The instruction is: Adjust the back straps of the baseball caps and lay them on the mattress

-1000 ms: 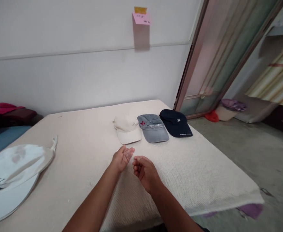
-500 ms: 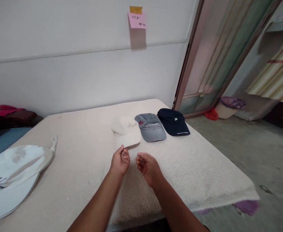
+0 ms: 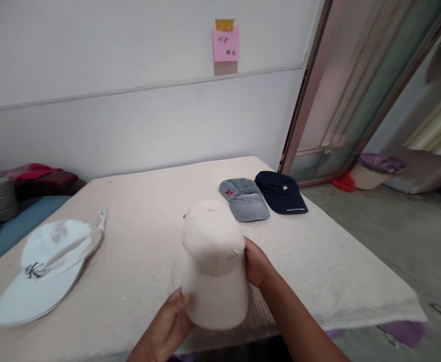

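I hold a cream baseball cap in both hands above the near part of the table, its brim pointing toward me. My left hand grips the brim's left edge from below. My right hand clasps the right side of the crown. Farther back on the table lie a grey cap and a navy cap, side by side. At the left lies a wide white sun hat with a dark logo.
The table is covered with a beige cloth; its right edge drops to a concrete floor. A pink sticky note hangs on the white wall. Cushions lie at the far left. A sliding door and a basin are at the right.
My hands reached the cream cap, took hold of it and lifted it toward me from its place beside the grey cap. The view shifted slightly left.
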The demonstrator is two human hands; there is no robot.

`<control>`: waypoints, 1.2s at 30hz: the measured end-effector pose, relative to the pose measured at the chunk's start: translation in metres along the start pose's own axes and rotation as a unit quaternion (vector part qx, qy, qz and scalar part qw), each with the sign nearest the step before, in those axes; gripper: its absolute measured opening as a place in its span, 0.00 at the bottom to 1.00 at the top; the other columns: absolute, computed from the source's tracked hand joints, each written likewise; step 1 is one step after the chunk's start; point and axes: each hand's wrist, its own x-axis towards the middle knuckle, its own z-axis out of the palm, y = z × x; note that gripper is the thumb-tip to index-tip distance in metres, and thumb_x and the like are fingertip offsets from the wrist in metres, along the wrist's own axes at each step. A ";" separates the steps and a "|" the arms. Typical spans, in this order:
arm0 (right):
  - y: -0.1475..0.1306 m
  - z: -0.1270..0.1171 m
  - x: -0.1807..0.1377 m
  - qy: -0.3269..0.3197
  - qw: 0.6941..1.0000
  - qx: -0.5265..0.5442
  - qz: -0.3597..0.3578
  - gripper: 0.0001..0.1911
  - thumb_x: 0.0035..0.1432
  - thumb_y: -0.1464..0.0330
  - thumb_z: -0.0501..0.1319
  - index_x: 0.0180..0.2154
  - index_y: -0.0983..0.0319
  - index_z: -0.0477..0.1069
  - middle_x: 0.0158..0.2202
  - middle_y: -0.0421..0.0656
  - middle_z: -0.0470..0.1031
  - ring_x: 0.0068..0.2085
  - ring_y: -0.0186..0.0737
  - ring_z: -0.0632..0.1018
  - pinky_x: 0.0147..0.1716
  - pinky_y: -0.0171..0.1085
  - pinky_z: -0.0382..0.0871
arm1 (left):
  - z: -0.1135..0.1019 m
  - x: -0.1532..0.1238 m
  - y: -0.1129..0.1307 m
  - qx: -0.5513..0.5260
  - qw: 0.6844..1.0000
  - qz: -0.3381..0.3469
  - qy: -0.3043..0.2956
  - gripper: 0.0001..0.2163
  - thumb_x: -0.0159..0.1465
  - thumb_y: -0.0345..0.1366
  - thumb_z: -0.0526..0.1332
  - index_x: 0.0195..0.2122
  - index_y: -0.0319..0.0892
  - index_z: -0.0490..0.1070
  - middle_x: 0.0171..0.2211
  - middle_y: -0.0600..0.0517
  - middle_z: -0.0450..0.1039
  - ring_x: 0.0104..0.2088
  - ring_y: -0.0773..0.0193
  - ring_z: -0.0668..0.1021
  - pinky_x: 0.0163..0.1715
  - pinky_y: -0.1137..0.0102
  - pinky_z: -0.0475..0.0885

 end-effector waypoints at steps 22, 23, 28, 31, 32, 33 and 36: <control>0.027 0.044 -0.012 -0.193 0.965 -0.136 0.116 0.11 0.50 0.67 0.64 0.38 0.62 0.73 0.36 0.42 0.74 0.34 0.35 0.71 0.34 0.34 0.63 | -0.011 -0.025 0.058 0.114 0.989 0.035 0.083 0.13 0.50 0.27 0.64 0.38 0.39 0.76 0.28 0.48 0.78 0.26 0.62 0.77 0.27 0.71 0.69; 0.029 0.047 -0.012 -0.200 0.960 -0.145 0.133 0.10 0.49 0.69 0.64 0.37 0.62 0.74 0.35 0.42 0.74 0.33 0.35 0.71 0.33 0.34 0.62 | -0.011 -0.025 0.059 0.099 0.991 0.045 0.077 0.12 0.50 0.26 0.64 0.36 0.39 0.76 0.28 0.48 0.78 0.27 0.61 0.77 0.29 0.71 0.69; 0.040 0.054 -0.007 -0.173 0.955 -0.177 0.165 0.04 0.47 0.71 0.63 0.30 0.62 0.73 0.25 0.38 0.70 0.25 0.31 0.66 0.26 0.31 0.58 | -0.017 -0.025 0.067 0.032 0.991 0.091 0.094 0.08 0.46 0.23 0.61 0.27 0.39 0.76 0.24 0.50 0.77 0.24 0.62 0.76 0.29 0.70 0.70; 0.043 0.054 -0.001 -0.121 0.965 -0.206 0.109 0.02 0.46 0.73 0.61 0.26 0.62 0.72 0.23 0.37 0.69 0.24 0.30 0.65 0.25 0.31 0.56 | -0.015 -0.026 0.065 0.025 0.992 0.073 0.101 0.07 0.49 0.27 0.62 0.29 0.38 0.76 0.26 0.48 0.77 0.24 0.61 0.77 0.28 0.69 0.70; 0.044 0.053 0.000 -0.113 0.967 -0.212 0.089 0.03 0.46 0.73 0.60 0.26 0.62 0.71 0.24 0.37 0.69 0.25 0.31 0.66 0.25 0.31 0.57 | -0.014 -0.026 0.063 0.036 0.993 0.063 0.095 0.07 0.52 0.29 0.62 0.31 0.38 0.77 0.27 0.47 0.78 0.25 0.60 0.77 0.29 0.68 0.70; 0.044 0.053 0.002 -0.109 0.967 -0.217 0.072 0.04 0.46 0.74 0.59 0.27 0.62 0.71 0.24 0.38 0.70 0.25 0.31 0.67 0.26 0.31 0.58 | -0.013 -0.026 0.060 0.053 0.993 0.056 0.092 0.07 0.53 0.31 0.63 0.34 0.38 0.77 0.29 0.45 0.78 0.26 0.59 0.78 0.30 0.67 0.70; 0.049 0.053 0.006 -0.110 0.964 -0.239 0.033 0.05 0.47 0.74 0.58 0.27 0.62 0.71 0.25 0.38 0.71 0.26 0.33 0.68 0.28 0.33 0.60 | -0.011 -0.022 0.053 0.123 0.985 0.052 0.106 0.12 0.54 0.35 0.66 0.39 0.37 0.76 0.32 0.42 0.79 0.27 0.58 0.78 0.31 0.67 0.70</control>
